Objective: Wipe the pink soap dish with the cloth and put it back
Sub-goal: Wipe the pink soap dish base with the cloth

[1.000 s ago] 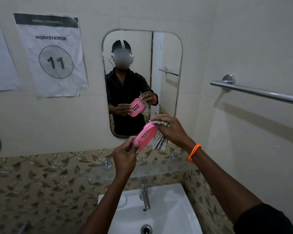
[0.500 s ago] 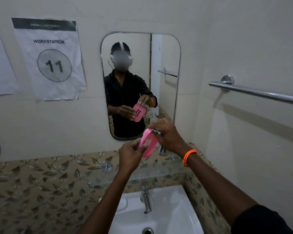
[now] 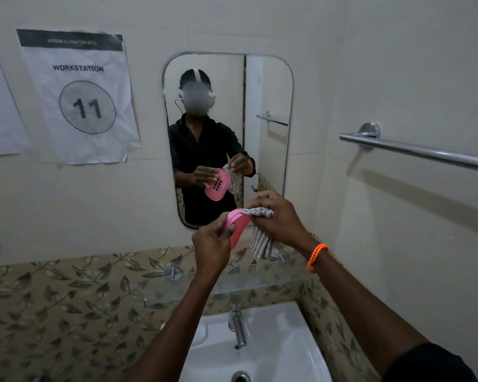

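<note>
The pink soap dish [image 3: 238, 226] is held up in front of the mirror, tilted on edge above the glass shelf [image 3: 260, 274]. My left hand [image 3: 211, 245] grips its lower end with curled fingers. My right hand [image 3: 278, 216] holds a grey striped cloth [image 3: 261, 238], bunched against the dish's upper right edge, with the loose end hanging down. The mirror's reflection shows the dish's slotted underside and the cloth beside it.
A mirror [image 3: 268, 86] hangs on the wall ahead. Below are a white sink [image 3: 287, 348] with a chrome tap [image 3: 238, 326]. A steel towel bar [image 3: 414, 150] runs along the right wall. A paper workstation sign [image 3: 80, 97] is taped at the left.
The cloth in my right hand has slid from the dish's far side to its upper right edge. My left hand has turned the dish more edge-on. The view shifted down slightly.
</note>
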